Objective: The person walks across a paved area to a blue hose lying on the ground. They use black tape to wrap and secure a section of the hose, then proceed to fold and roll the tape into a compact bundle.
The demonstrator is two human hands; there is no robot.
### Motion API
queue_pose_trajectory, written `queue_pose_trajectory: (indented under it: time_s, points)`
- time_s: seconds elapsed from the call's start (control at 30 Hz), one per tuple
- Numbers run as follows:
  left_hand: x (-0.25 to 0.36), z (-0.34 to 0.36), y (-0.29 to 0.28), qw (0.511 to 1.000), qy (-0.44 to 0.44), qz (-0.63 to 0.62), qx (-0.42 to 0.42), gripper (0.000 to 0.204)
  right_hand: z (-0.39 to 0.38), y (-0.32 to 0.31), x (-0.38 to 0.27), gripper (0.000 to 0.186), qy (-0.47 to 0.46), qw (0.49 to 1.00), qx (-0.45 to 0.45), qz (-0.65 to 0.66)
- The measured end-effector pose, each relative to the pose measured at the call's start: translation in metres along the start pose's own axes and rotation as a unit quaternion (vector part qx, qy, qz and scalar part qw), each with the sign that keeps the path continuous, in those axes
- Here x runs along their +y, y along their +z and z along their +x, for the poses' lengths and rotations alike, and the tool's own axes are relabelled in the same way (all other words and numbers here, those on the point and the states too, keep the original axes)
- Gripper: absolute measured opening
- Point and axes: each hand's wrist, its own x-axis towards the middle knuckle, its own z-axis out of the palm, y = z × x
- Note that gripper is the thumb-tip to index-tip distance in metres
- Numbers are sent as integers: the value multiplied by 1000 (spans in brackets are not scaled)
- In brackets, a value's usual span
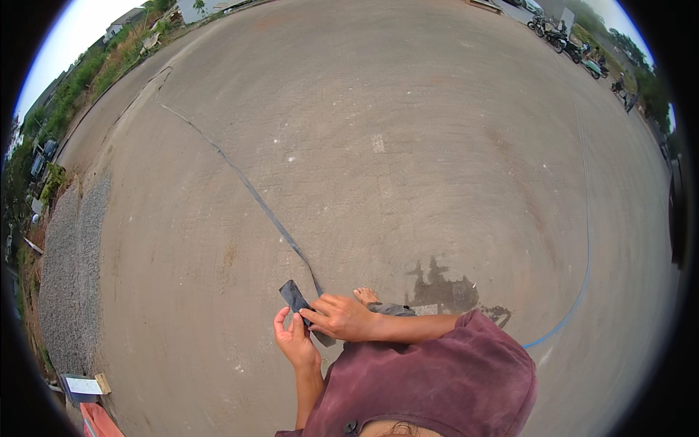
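- One dark strip (292, 295): fingers of the right hand (341, 318) pinch it.
- Left hand (297, 347) at its edge, fingers' grip unclear.
- Best held flat, lightly taut.

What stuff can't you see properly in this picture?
All in the head view:
- Part of the dark strip: covered by the right hand, so its exact grip can't be told.
- Back of the bare foot: hidden by the grey trouser leg.
- Near end of the blue line: lost behind the maroon shirt.
- Details of the motorbikes: too small, far off.
- Rest of the pink cloth: cut off by the lower edge.
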Motion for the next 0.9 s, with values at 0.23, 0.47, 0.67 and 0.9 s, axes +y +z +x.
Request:
queue_pose_trajectory:
  time_s: [0.23, 0.47, 0.67, 0.9]
  points:
    - [-10, 34, 26, 999, -9, 30, -21, 34, 0, -4, 22, 57, 33, 992, -14, -119]
    - [-24, 39, 44, 999, -10, 23, -37, 39, 9, -6, 32, 62, 83, 986, -63, -128]
    - [-18, 47, 40, 998, -60, 24, -21, 44, 16, -19, 54, 52, 54, 996, -52, -39]
    - [2, 56, 30, 983, -181, -1, -26, 46, 22, -21, 78, 36, -48, 998, 29, 4]
